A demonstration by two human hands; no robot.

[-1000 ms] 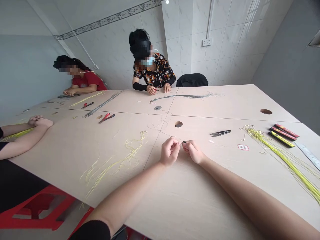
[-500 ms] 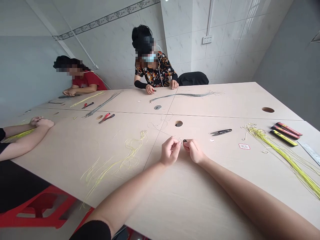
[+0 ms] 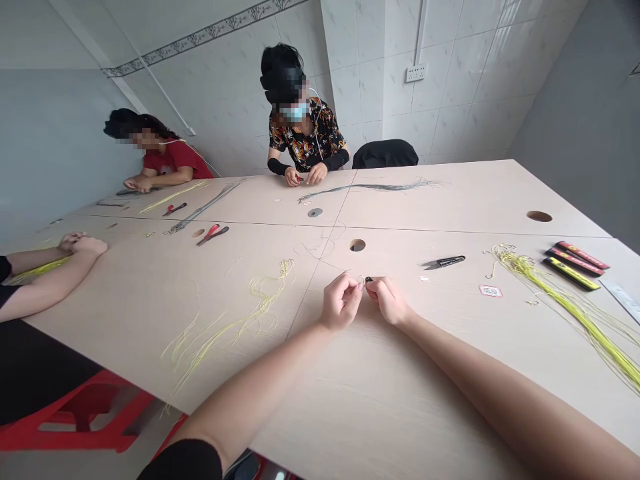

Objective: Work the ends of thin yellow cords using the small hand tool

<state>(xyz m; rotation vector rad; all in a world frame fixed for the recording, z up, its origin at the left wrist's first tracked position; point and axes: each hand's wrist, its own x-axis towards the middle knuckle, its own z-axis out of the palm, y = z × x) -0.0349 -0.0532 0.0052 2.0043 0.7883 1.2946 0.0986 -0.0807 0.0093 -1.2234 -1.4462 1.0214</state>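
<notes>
My left hand (image 3: 341,301) and my right hand (image 3: 388,298) rest close together on the pale wooden table (image 3: 380,393), both pinched shut. Between the fingertips of my right hand sits a small black bead-like piece (image 3: 369,279). My left hand pinches something thin and pale, too small to name; a fine thread (image 3: 320,253) curls away from it across the table. A loose tangle of yellow cords (image 3: 240,320) lies to the left of my left hand.
Black thread snips (image 3: 443,262) lie beyond my right hand, near a round cable hole (image 3: 357,245). A yellow cord bundle (image 3: 565,300), black packets (image 3: 575,261) and a ruler (image 3: 620,300) sit at right. Red pliers (image 3: 213,234) lie at left. Three other people work around the table.
My hands have hardly moved. The person opposite in the patterned shirt has shifted and brought both hands together on the table. The view has tilted slightly.
</notes>
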